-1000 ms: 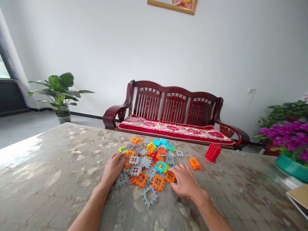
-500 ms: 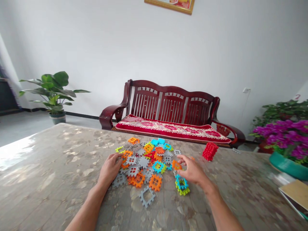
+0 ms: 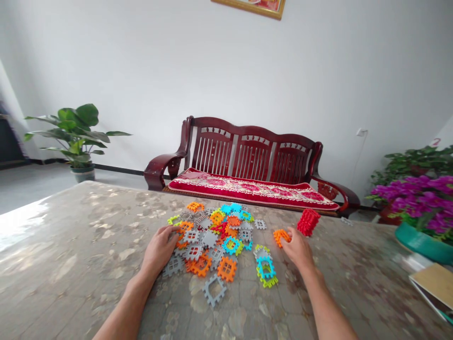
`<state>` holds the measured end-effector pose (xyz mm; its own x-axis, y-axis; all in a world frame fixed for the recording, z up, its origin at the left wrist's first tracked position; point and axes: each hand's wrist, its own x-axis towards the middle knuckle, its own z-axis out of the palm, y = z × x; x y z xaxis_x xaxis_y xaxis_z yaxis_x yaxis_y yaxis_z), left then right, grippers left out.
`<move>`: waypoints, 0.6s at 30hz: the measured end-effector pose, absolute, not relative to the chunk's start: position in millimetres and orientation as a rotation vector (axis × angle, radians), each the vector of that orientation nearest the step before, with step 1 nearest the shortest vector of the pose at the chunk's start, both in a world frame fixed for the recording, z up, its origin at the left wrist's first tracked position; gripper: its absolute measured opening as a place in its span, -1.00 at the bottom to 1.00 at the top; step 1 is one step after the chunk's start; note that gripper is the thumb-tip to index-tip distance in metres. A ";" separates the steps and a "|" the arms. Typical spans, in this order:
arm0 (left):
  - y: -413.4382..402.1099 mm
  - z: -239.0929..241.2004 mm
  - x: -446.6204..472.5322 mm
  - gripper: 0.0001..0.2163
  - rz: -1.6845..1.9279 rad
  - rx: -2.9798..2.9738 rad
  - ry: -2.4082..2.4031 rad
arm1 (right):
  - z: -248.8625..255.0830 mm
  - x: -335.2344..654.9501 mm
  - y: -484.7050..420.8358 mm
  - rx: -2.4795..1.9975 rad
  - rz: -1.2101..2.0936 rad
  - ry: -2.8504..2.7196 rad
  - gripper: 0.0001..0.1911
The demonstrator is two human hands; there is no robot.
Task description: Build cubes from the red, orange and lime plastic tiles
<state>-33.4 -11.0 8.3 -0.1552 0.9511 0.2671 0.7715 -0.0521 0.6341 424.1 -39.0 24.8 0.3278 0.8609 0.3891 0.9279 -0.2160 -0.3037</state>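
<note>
A heap of notched plastic building tiles (image 3: 209,239) in grey, orange, blue, green and red lies mid-table. At its left edge, my left hand (image 3: 162,244) rests with fingers loosely extended against the orange tiles; the fingertips are partly hidden. My right hand (image 3: 298,246) pinches an orange tile (image 3: 281,237) just right of the heap, low over the table; whether a second orange tile lies beneath cannot be made out. Beyond that hand stands a stack of red tiles (image 3: 308,222). Nearer me lies a short row of overlapping tiles, with a blue tile (image 3: 265,267) among the green and grey.
The patterned tablecloth (image 3: 88,264) covers the table. A teal flower pot (image 3: 423,244) with purple flowers and a tan book or box (image 3: 437,285) sit at the right. A wooden bench (image 3: 235,156) stands behind the table, a potted plant (image 3: 82,141) at far left.
My right hand has moved right, away from the heap, with the orange tile, uncovering the grey and green tiles of the short row. My left hand stays at the heap.
</note>
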 end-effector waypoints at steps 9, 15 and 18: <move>-9.5 4.9 -35.0 -0.64 1.039 1.867 1.941 | 22.6 411.9 -43.1 -2.265 -0.248 -1.599 -0.30; -9.1 4.4 -35.3 -0.64 1.021 1.853 1.940 | 26.9 403.6 -46.2 -2.317 -0.262 -1.566 -0.36; -9.0 4.2 -35.6 -0.63 1.018 1.862 1.929 | 25.7 405.4 -48.3 -2.274 -0.277 -1.560 -0.38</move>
